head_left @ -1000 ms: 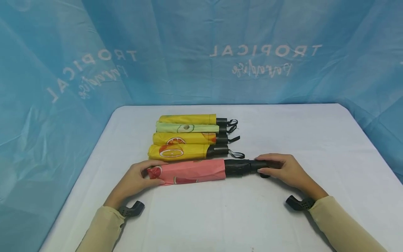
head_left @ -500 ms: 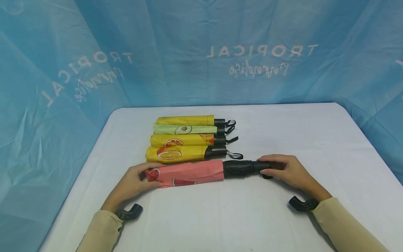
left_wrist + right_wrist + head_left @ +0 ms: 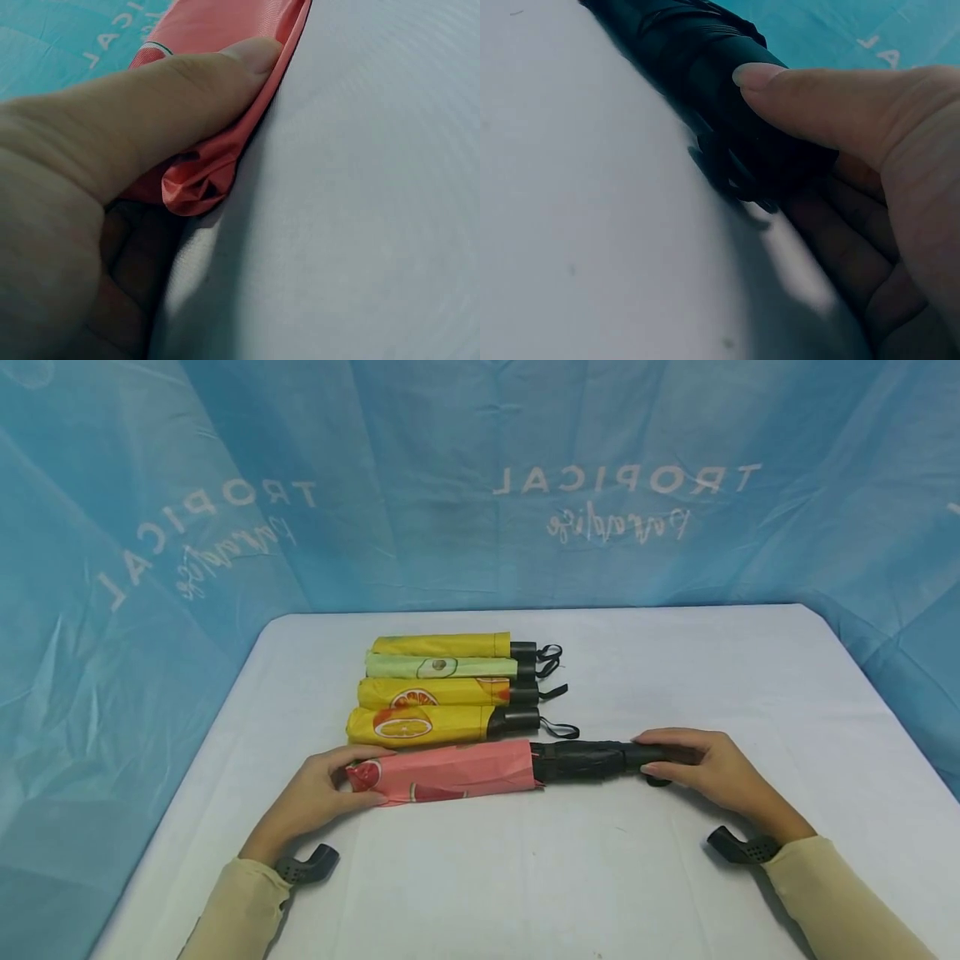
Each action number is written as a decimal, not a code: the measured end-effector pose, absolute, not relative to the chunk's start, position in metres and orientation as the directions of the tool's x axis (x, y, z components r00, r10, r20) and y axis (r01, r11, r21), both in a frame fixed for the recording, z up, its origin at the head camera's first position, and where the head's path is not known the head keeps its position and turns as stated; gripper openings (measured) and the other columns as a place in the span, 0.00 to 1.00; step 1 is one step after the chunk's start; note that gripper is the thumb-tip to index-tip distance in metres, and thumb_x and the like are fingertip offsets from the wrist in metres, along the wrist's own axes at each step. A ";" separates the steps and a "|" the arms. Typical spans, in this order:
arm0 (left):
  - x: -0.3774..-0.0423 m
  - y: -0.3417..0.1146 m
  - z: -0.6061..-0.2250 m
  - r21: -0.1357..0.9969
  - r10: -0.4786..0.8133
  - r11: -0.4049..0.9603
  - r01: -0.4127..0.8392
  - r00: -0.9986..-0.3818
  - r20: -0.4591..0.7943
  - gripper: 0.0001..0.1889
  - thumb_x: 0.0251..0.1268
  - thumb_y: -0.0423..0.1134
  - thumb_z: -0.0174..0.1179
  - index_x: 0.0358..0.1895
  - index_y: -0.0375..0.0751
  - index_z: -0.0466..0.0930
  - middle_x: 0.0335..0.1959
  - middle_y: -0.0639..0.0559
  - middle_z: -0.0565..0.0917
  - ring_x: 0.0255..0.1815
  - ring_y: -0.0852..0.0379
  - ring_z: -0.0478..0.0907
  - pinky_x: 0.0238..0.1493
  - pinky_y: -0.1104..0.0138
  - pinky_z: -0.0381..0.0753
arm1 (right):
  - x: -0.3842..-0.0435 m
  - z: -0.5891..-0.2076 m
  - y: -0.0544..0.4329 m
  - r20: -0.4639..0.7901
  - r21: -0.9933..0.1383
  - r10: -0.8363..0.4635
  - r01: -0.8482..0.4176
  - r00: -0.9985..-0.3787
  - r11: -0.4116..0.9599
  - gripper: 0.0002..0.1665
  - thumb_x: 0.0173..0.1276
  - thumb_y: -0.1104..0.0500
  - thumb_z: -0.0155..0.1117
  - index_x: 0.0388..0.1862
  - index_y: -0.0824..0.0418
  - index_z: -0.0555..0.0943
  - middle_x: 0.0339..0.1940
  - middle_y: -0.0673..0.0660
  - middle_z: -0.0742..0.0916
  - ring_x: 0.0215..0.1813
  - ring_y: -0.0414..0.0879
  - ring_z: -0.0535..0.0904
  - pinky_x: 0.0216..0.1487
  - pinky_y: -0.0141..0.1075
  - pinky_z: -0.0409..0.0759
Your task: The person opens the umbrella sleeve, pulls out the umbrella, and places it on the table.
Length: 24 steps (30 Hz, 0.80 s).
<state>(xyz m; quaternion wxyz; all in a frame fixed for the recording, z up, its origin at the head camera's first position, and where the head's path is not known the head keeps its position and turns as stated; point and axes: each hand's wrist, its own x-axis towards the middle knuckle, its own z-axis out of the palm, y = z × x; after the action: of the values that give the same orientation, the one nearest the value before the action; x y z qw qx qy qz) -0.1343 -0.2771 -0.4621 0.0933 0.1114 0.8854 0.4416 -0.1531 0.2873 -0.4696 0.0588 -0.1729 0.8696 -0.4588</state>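
Observation:
A black folding umbrella (image 3: 581, 761) lies across the table, partly inside a pink sleeve (image 3: 472, 770) printed with fruit. My left hand (image 3: 318, 793) grips the closed left end of that sleeve, thumb on the near side. In the left wrist view the thumb presses into the pink fabric (image 3: 202, 180). At the other end my right hand (image 3: 712, 772) holds the umbrella's handle between thumb and fingers. A small black strap loop (image 3: 731, 180) hangs beside the handle in the right wrist view. The part of the umbrella within the sleeve is hidden.
Just behind lie several sleeved umbrellas in a stack of rows: a yellow one with citrus print (image 3: 450, 727), another yellow one (image 3: 450, 692), a green avocado one (image 3: 480, 667) and a plain yellow one (image 3: 442, 646). Blue sheeting (image 3: 420, 527) surrounds the white table (image 3: 480, 877).
My right hand has moved right with the handle, and more of the black umbrella shows outside the sleeve. The left hand keeps its hold on the sleeve's end. The head view has shifted slightly.

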 end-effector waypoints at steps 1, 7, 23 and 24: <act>-0.134 -0.277 -0.462 0.802 0.280 0.586 0.115 -0.958 -0.067 0.31 0.50 0.56 0.80 0.61 0.66 0.82 0.58 0.62 0.82 0.56 0.55 0.76 0.57 0.67 0.79 | -0.153 -0.469 0.289 0.052 -0.818 -0.356 -0.244 -0.933 0.521 0.24 0.66 0.49 0.76 0.61 0.40 0.84 0.62 0.44 0.84 0.62 0.35 0.79 0.56 0.26 0.78; -0.135 -0.278 -0.463 0.801 0.279 0.589 0.111 -0.958 -0.072 0.31 0.50 0.55 0.80 0.61 0.66 0.82 0.58 0.62 0.82 0.56 0.54 0.76 0.57 0.66 0.79 | -0.153 -0.471 0.298 0.031 -0.809 -0.348 -0.228 -0.937 0.541 0.24 0.66 0.48 0.75 0.61 0.39 0.84 0.62 0.44 0.84 0.62 0.34 0.78 0.55 0.25 0.78; -0.135 -0.278 -0.463 0.808 0.287 0.578 0.118 -0.956 -0.066 0.29 0.51 0.54 0.79 0.60 0.67 0.82 0.58 0.63 0.82 0.56 0.54 0.76 0.57 0.66 0.79 | -0.148 -0.466 0.337 -0.042 -0.816 -0.300 -0.141 -0.953 0.561 0.25 0.66 0.50 0.75 0.63 0.45 0.84 0.63 0.49 0.84 0.62 0.32 0.78 0.53 0.26 0.80; -0.135 -0.278 -0.463 0.809 0.287 0.576 0.117 -0.956 -0.066 0.29 0.51 0.54 0.79 0.60 0.67 0.82 0.58 0.63 0.81 0.56 0.54 0.76 0.57 0.66 0.79 | -0.148 -0.466 0.339 -0.045 -0.815 -0.299 -0.138 -0.953 0.562 0.26 0.66 0.50 0.75 0.63 0.46 0.84 0.63 0.49 0.84 0.61 0.32 0.79 0.53 0.26 0.80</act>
<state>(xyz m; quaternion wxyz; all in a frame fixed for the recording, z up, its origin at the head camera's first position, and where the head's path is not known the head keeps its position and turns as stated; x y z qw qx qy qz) -0.1346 -0.2775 -0.4625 0.0953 0.1143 0.8825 0.4461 -0.1477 0.3390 -0.4658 0.0894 -0.1245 0.8793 -0.4509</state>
